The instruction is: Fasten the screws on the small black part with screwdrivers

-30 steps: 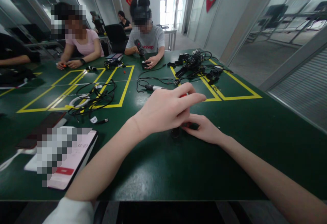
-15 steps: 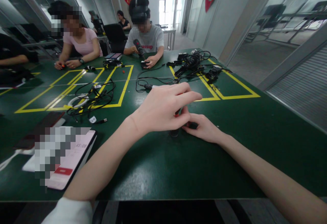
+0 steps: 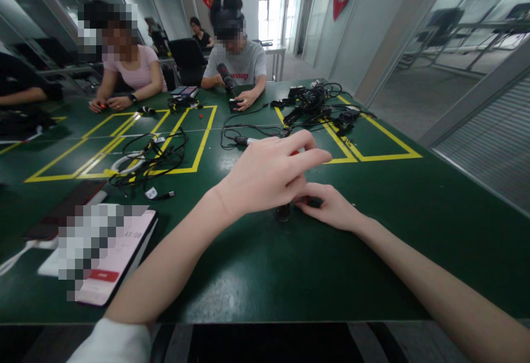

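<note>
My left hand [image 3: 271, 174] hovers over the table with bent, curled fingers. A bit of red [image 3: 295, 153] shows between its index finger and thumb side, too little to name. Below it stands a small dark, round-bottomed object [image 3: 283, 213], its upper part covered by the left hand. From the right, my right hand [image 3: 333, 207] rests low at the table with thumb and fingers closed against this dark object's side. The left hand partly hides those fingertips.
The green table [image 3: 256, 275] carries a phone [image 3: 120, 263] at left, a darker phone [image 3: 66, 208], a looped cable bundle [image 3: 182, 153] and a large black cable pile [image 3: 314, 98]. Yellow tape [image 3: 389, 159] marks rectangles. Across the table, a person [image 3: 236, 57] holds a power screwdriver [image 3: 226, 76].
My left hand has shifted slightly right and its fingers have turned. More of the dark object shows beneath it, and the red bit now appears higher. My right hand has barely moved.
</note>
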Action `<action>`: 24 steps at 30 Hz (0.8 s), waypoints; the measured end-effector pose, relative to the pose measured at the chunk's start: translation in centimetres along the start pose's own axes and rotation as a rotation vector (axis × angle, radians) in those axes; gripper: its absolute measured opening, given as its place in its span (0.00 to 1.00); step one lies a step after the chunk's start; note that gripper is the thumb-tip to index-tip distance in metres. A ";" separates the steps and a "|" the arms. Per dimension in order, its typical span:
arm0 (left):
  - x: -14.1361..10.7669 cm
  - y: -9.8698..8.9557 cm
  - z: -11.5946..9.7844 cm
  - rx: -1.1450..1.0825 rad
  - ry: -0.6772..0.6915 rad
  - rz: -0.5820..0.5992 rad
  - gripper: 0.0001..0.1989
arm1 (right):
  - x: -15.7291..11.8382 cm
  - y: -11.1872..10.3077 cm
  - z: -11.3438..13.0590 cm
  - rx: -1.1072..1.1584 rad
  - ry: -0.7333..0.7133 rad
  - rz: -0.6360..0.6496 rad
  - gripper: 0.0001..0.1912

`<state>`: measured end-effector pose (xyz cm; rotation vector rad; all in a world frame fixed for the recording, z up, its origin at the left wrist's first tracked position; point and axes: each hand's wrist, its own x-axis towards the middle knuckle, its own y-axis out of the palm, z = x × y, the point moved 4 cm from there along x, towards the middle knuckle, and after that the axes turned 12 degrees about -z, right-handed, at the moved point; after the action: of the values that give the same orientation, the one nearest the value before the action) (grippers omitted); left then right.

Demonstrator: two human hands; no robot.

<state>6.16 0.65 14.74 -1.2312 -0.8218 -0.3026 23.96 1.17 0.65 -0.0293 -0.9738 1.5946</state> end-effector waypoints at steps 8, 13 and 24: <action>0.0 -0.1 -0.1 -0.039 0.027 -0.033 0.17 | -0.1 -0.1 0.0 -0.007 -0.019 -0.025 0.07; 0.0 0.1 0.1 0.002 -0.007 -0.014 0.20 | 0.0 -0.1 0.2 0.003 -0.014 0.001 0.08; 0.0 0.2 0.0 -0.008 0.004 0.000 0.19 | -0.1 0.1 0.1 0.008 -0.003 0.014 0.08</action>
<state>6.24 0.74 14.59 -1.2380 -0.8177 -0.3086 23.86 1.09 0.59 -0.0278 -0.9717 1.6116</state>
